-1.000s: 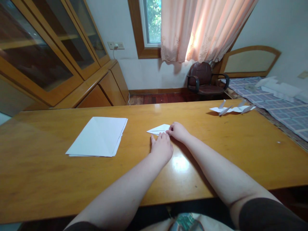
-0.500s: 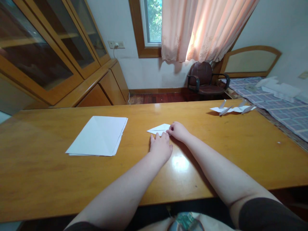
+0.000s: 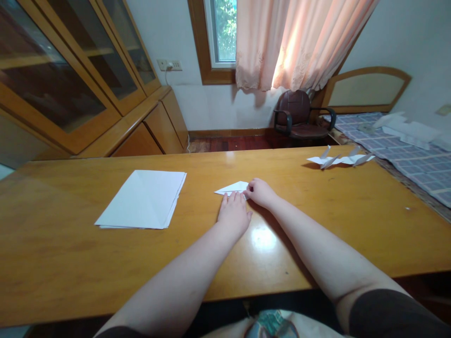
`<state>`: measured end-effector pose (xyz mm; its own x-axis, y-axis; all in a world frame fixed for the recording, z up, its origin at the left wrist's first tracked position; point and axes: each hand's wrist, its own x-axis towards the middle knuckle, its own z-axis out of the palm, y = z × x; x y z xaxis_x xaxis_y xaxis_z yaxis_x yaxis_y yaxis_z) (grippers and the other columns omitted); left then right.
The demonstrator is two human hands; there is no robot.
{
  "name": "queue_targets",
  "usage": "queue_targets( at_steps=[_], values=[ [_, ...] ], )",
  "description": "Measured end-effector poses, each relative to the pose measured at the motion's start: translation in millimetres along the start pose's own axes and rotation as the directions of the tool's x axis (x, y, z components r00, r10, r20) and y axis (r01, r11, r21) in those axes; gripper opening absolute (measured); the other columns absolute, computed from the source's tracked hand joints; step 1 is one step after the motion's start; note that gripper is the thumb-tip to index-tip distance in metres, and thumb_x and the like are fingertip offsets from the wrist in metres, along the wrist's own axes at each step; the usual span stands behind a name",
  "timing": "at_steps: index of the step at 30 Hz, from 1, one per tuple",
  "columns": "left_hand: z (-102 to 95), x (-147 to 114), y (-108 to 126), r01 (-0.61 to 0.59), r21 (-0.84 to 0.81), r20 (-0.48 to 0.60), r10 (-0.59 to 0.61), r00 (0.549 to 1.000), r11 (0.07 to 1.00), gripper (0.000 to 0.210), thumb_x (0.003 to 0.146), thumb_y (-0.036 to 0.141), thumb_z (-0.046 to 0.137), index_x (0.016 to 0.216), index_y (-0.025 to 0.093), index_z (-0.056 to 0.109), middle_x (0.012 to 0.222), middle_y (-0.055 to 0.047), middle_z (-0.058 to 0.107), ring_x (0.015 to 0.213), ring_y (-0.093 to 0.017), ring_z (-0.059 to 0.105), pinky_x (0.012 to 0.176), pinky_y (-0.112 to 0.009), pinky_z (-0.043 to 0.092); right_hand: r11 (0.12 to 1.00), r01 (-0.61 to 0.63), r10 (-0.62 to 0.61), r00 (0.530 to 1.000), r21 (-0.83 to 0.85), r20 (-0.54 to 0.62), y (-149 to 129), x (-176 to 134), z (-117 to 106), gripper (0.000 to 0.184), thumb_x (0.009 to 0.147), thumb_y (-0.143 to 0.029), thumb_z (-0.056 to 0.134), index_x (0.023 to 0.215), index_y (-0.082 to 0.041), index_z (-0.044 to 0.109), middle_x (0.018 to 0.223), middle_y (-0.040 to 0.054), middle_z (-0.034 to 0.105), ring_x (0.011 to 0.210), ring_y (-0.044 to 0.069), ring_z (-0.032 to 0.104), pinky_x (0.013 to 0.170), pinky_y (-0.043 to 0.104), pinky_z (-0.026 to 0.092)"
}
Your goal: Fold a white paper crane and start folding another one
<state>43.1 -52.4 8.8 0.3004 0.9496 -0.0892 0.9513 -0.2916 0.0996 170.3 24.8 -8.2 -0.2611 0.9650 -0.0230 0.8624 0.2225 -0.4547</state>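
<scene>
A small folded sheet of white paper (image 3: pixel 234 188) lies on the wooden table (image 3: pixel 197 263), its pointed end toward the left and a crease line along its length. My left hand (image 3: pixel 234 213) rests flat with its fingers stretched over the near edge of the paper. At the paper's right end, my right hand (image 3: pixel 260 192) has its fingers curled and pinched on it, hiding that end. Left of my hands is a stack of white paper squares (image 3: pixel 144 199), slightly uneven at the edges.
Several folded paper figures (image 3: pixel 340 160) stand at the table's far right. Beyond the table are a brown armchair (image 3: pixel 298 115), a bed with a checked cover (image 3: pixel 398 155), and a glass-door cabinet (image 3: pixel 116 112) on the left.
My left hand's fingers have shifted slightly up and left, covering more of the paper's near edge. The right hand stays about where it was.
</scene>
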Motion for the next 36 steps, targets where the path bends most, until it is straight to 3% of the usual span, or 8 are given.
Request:
queue_targets(
  at_steps=[4,10,17,22,28,32,36],
  values=[
    [-0.4,1.5,-2.8,-0.012,-0.030,0.019,0.013,1.000,0.999,0.062,0.084,0.040,0.048,0.135,0.007,0.038,0.140,-0.017,0.042,0.129,-0.028,0.037,0.108,-0.041,0.026,0.996,-0.027,0.026,1.000,-0.081,-0.010,0.2,-1.4,-4.6,0.022,0.077,-0.039,0.061,0.070,-0.019,0.065,0.082,0.0060,0.063,0.075,0.016,0.056,0.065,0.025,0.037],
    [-5.9,2.2,-5.4,-0.017,-0.034,0.036,0.018,0.999,0.999,0.060,0.082,0.040,0.051,0.133,0.009,0.041,0.134,-0.017,0.047,0.124,-0.029,0.043,0.104,-0.041,0.032,0.983,-0.102,0.115,0.990,-0.152,0.083,7.8,1.1,-14.4,0.028,0.073,-0.049,0.065,0.072,-0.021,0.067,0.078,0.0061,0.067,0.070,0.018,0.058,0.059,0.026,0.036],
    [-2.7,1.5,-8.0,-0.029,-0.021,0.014,0.029,0.999,0.999,0.062,0.083,0.041,0.048,0.136,0.010,0.039,0.137,-0.017,0.045,0.123,-0.029,0.042,0.105,-0.040,0.031,0.986,-0.163,0.164,0.978,-0.024,0.132,18.4,2.8,-21.8,0.021,0.066,-0.038,0.073,0.074,-0.020,0.064,0.073,0.0013,0.066,0.065,0.013,0.057,0.055,0.022,0.034],
    [0.0,1.2,-8.4,-0.036,-0.009,0.040,0.036,0.999,0.999,0.064,0.083,0.046,0.047,0.139,0.017,0.035,0.142,-0.015,0.038,0.128,-0.029,0.038,0.106,-0.043,0.028,0.987,-0.138,0.125,0.980,0.083,0.152,30.3,6.7,-23.0,0.019,0.064,-0.027,0.074,0.076,-0.018,0.062,0.072,-0.0007,0.065,0.061,0.011,0.054,0.054,0.021,0.035],
    [0.8,1.9,-8.3,-0.041,-0.007,0.007,0.041,0.999,0.999,0.059,0.085,0.047,0.044,0.137,0.019,0.038,0.137,-0.015,0.043,0.126,-0.028,0.039,0.106,-0.045,0.025,0.986,-0.111,0.090,0.983,0.124,0.162,34.0,6.3,-24.6,0.016,0.064,-0.025,0.071,0.076,-0.017,0.062,0.073,-0.0007,0.064,0.062,0.011,0.054,0.056,0.020,0.036],
    [-0.9,1.7,-8.2,-0.041,-0.007,0.011,0.041,0.999,0.999,0.059,0.085,0.047,0.046,0.137,0.021,0.038,0.135,-0.014,0.046,0.125,-0.028,0.040,0.106,-0.045,0.025,0.986,-0.119,0.098,0.982,0.120,0.164,29.7,3.6,-27.5,0.015,0.070,-0.031,0.066,0.077,-0.018,0.063,0.072,0.0001,0.065,0.064,0.011,0.055,0.057,0.021,0.035],
    [-0.2,0.9,-6.8,-0.032,-0.003,0.010,0.032,0.999,0.999,0.060,0.084,0.047,0.047,0.137,0.020,0.038,0.137,-0.014,0.045,0.126,-0.027,0.039,0.106,-0.044,0.025,0.992,-0.115,0.107,0.983,0.046,0.150,27.1,3.8,-23.8,0.028,0.066,-0.043,0.069,0.075,-0.018,0.062,0.069,-0.0002,0.063,0.062,0.012,0.053,0.054,0.022,0.033]
  ],
)
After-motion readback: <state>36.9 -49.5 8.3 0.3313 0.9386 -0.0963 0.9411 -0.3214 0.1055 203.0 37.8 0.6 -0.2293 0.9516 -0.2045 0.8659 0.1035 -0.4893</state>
